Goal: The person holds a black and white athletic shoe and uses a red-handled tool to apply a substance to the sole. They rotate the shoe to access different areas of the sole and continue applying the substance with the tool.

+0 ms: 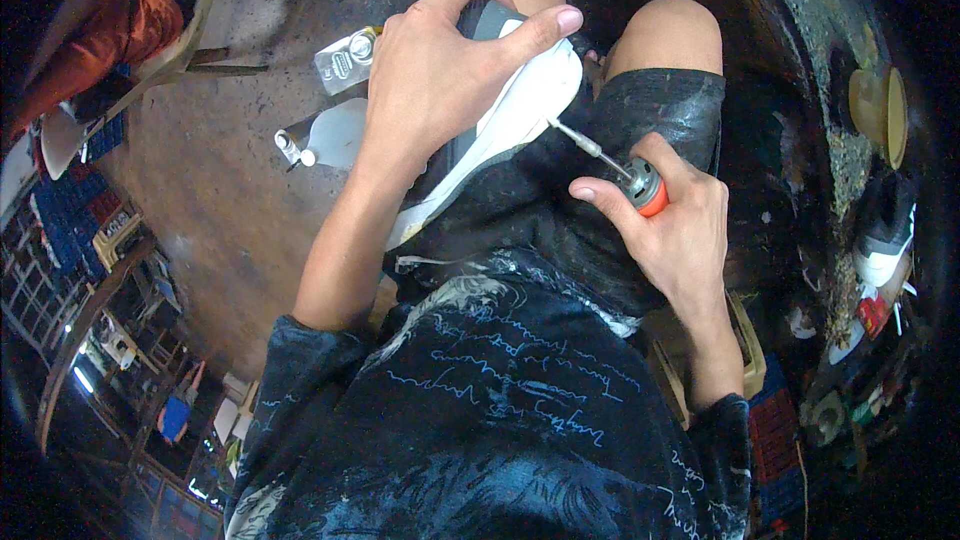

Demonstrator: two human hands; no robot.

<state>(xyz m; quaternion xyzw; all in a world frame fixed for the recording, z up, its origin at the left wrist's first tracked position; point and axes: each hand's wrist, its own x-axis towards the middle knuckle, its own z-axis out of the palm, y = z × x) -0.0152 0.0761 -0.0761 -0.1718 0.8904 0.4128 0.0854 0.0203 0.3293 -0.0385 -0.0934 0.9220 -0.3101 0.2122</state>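
Note:
My left hand grips a shoe with a dark grey upper and a white sole, held over my lap with the sole showing. My right hand holds an orange-bodied tool with a metal collar and a thin metal shaft. The shaft angles up to the left, its tip at or very near the edge of the white sole; contact is unclear. My right thumb sticks out to the left of the tool.
On the brown floor lie a silver can and a translucent plastic container. Orange fabric shows upper left. At the right are a ledge, a yellowish bowl and another shoe. Cluttered racks stand left.

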